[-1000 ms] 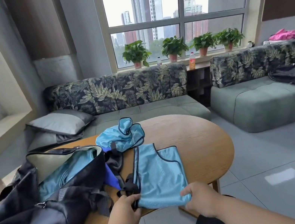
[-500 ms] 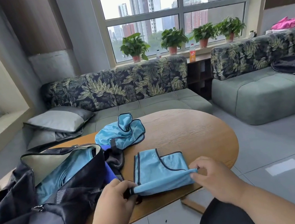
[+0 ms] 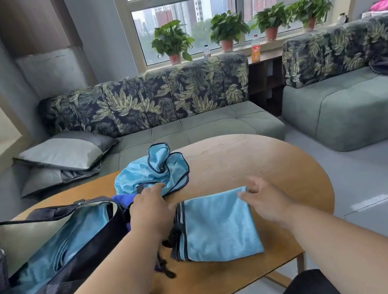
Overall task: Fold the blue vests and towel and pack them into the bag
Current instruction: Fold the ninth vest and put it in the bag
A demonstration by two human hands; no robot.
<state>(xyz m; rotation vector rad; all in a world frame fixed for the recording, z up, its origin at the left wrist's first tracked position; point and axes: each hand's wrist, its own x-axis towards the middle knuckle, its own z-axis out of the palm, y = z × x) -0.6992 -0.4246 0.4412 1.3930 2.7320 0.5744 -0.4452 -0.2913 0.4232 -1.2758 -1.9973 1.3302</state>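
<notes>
An oval wooden table [image 3: 242, 164] stands before a leaf-patterned green sofa [image 3: 181, 112] bearing two grey cushions [image 3: 64, 154]. Four potted green plants [image 3: 229, 29] (terracotta pots) and an orange drink bottle [image 3: 255, 49] line the windowsill.

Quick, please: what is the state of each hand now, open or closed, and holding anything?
Left hand: open, fingers straight, resting at the left edge of the folded vest, gripping nothing.
Right hand: open, fingertips touching the vest's far right corner, holding nothing.

Shiny blue cloth vest [image 3: 218, 225] on matt grained wood table [image 3: 255, 162].
</notes>
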